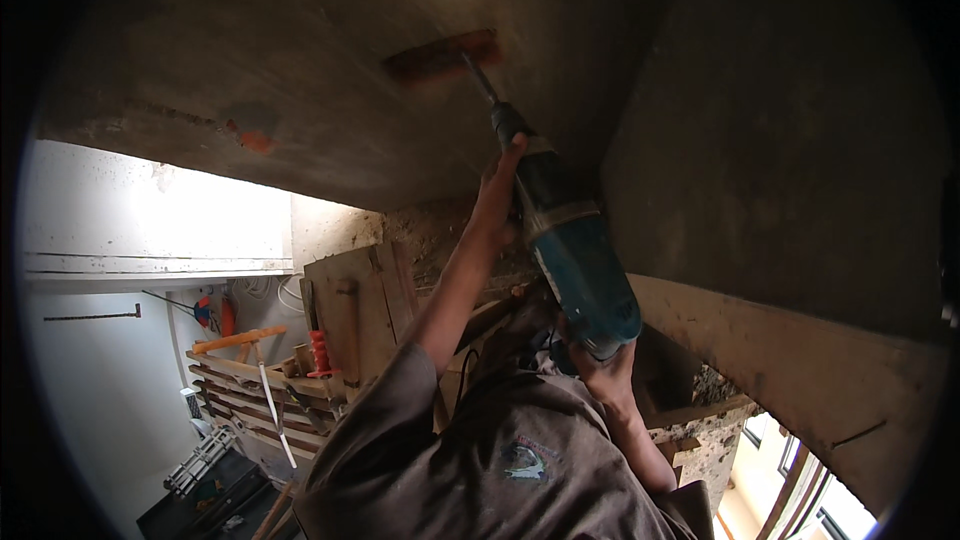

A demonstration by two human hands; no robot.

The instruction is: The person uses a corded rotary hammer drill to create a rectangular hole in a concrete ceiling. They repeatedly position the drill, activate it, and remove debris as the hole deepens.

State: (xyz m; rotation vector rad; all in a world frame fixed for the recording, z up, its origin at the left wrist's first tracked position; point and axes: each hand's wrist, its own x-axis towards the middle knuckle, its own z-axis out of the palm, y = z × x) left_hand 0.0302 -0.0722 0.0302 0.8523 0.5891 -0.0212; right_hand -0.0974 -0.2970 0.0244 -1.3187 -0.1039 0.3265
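Observation:
A teal and black rotary hammer drill (580,265) is held up in both my hands, tilted with its front end high. My left hand (503,175) is closed around its front part, just behind the chuck. Lower down, my right hand (603,368) grips the rear end, its fingers partly hidden by the tool's body. The long metal bit (480,78) reaches to a reddish chiselled groove (425,60) in the grey concrete surface (340,50) overhead. The bit's tip meets the groove's edge; how deep it goes I cannot tell.
A second reddish broken patch (250,137) lies farther left on the concrete. A sloping concrete edge (790,350) runs along the right. Wooden boards (360,310), a slatted wooden stack (260,390) and a red ribbed tool grip (320,352) are at the lower left.

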